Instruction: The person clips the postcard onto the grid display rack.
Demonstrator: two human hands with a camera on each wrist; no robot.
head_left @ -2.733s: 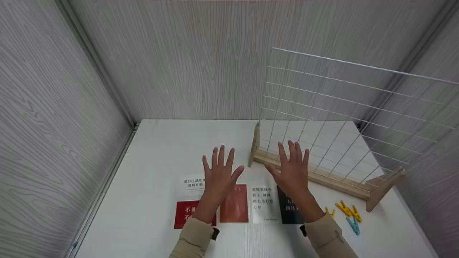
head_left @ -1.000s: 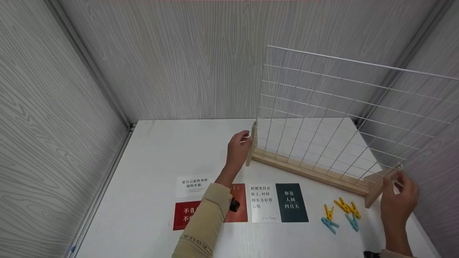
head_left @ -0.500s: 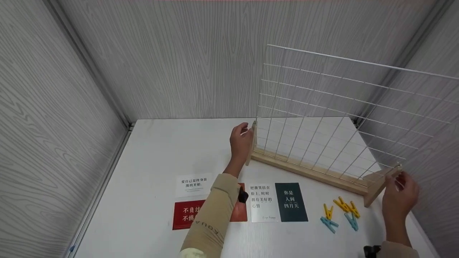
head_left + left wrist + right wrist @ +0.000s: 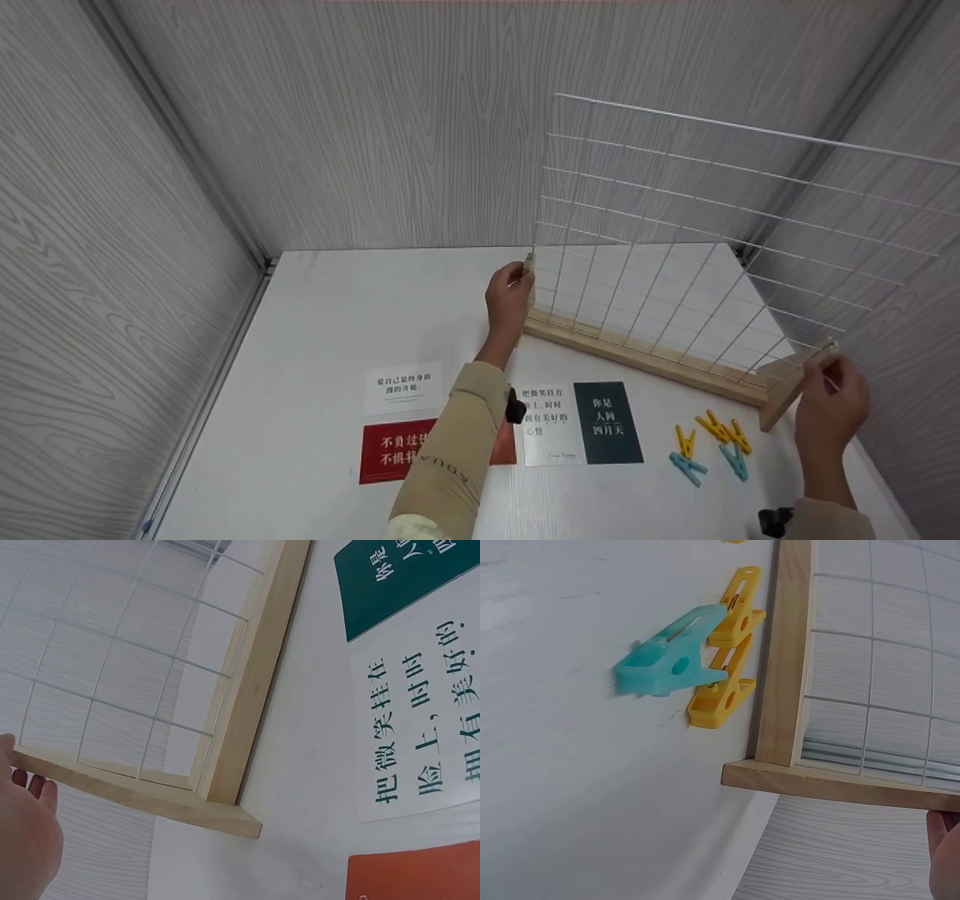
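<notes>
A wire grid [image 4: 750,128] stands upright in a wooden base [image 4: 645,362], angled across the right half of the table. My left hand [image 4: 506,304] pinches the raised end of the base's left wooden side piece [image 4: 150,796]; its fingers curl at that end in the left wrist view. On the opposite end, my right hand [image 4: 831,409] grips the right side piece [image 4: 840,786] near its top with thumb and fingers. In the right wrist view only part of this hand shows, at the lower right edge.
Cards lie in front of the rack: a white one [image 4: 403,405], a red one [image 4: 384,450], an orange one [image 4: 505,448] partly behind my left sleeve, another white one [image 4: 555,442] and a dark green one [image 4: 609,435]. Yellow clothespins [image 4: 685,442] and teal clothespins [image 4: 735,463] lie right of them.
Both hands, earlier spread open above the cards, have moved out to the rack's two ends. My left hand has since slid up to the side piece's top and closed on it. The rack looks unmoved.
</notes>
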